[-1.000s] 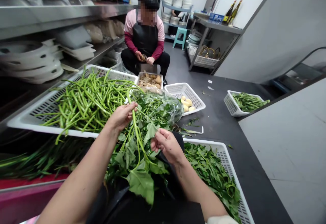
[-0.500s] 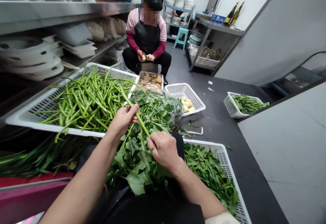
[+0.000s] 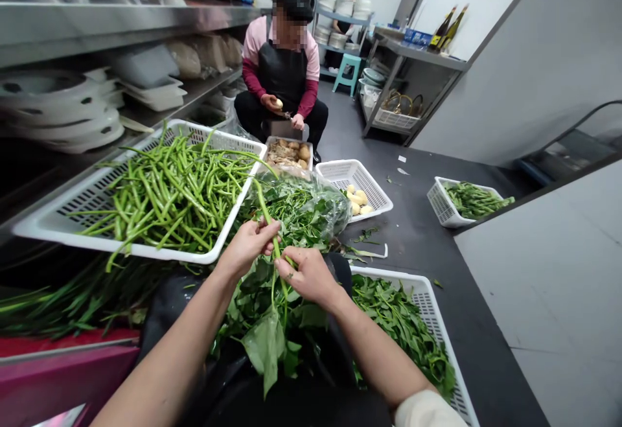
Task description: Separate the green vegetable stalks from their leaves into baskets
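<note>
Between my two hands runs a green leafy-vegetable stem [image 3: 263, 201]. My left hand [image 3: 250, 243] pinches it around the middle, while its bare tip points up and away. Just below, my right hand [image 3: 306, 275] has thumb and fingers closed on the lower part. Broad leaves [image 3: 265, 346] hang beneath my hands over my dark apron. To the left, a white basket [image 3: 208, 257] holds a heap of bare green stems [image 3: 175, 197]. By my right forearm, another white basket [image 3: 427, 291] is full of leafy greens [image 3: 403, 323].
A clear plastic bag [image 3: 335, 197] of greens lies ahead. Beyond it, a person [image 3: 282, 57] sits peeling potatoes, near a white basket with peeled potatoes [image 3: 358, 200]. Metal shelving [image 3: 121, 22] runs along the left; a small basket of green vegetables [image 3: 471, 200] stands right.
Both hands have come closer together; my left hand has moved down and right along the stem. The seated person's hands have moved apart, with a peeled potato showing.
</note>
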The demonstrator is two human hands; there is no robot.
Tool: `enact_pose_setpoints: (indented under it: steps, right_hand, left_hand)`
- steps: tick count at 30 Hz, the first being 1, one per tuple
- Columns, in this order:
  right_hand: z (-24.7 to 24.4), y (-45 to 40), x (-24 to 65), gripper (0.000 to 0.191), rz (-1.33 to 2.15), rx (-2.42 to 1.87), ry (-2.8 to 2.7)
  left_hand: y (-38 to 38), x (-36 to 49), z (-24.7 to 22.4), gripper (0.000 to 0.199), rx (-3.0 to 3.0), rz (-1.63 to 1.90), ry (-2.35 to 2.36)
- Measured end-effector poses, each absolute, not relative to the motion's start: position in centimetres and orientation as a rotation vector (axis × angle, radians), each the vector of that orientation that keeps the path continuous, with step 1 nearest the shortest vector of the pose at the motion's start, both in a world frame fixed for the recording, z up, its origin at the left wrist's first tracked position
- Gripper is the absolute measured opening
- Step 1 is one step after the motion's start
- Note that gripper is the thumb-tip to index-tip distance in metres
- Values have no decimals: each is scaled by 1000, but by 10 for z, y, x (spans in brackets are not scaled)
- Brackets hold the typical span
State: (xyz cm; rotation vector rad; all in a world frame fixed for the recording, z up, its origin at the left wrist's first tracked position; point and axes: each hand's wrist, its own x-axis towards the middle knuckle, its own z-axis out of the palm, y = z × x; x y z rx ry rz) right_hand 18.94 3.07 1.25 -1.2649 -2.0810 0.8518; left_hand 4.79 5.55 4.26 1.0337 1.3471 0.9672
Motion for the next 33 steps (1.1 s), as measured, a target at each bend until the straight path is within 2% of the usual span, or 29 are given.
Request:
enact_pose_setpoints:
  steps: [4, 6, 9, 12, 17, 20, 23, 25, 30, 33]
  right_hand:
    - [0, 27, 180, 22, 814, -1217, -2140]
    - [1, 22, 180, 17, 553, -1113, -2190]
    - [19, 7, 192, 19, 126, -878, -2159]
    - [44, -12, 232, 18, -6, -891, -2019]
    - [39, -28, 333, 21, 148, -1649, -2146]
    - [18, -27, 348, 10, 319, -1919, -2165]
    - [7, -18, 306, 21, 580, -1657, -2046]
    - [5, -7, 263, 19, 712, -1460, -2001]
    - [-5, 20, 191, 9, 1047, -1290, -2129]
    - [-16, 36, 188, 13, 940, -1252, -2294]
  left_hand:
    - [51, 49, 34, 27, 980, 1001, 1280]
    - [53, 51, 24, 27, 855, 1000, 1220]
    - [57, 54, 6, 29, 583, 982, 1189]
    - [58, 51, -7, 25, 471, 971, 1215]
    - [50, 38, -14, 10, 501, 891, 1127]
    - [48, 37, -14, 7, 524, 844, 1123]
    - [44, 40, -12, 14, 590, 800, 1128]
    - [40, 41, -11, 25, 656, 802, 1127]
    - [27, 32, -6, 44, 828, 801, 1142]
    - [20, 25, -3, 45, 887, 736, 1142]
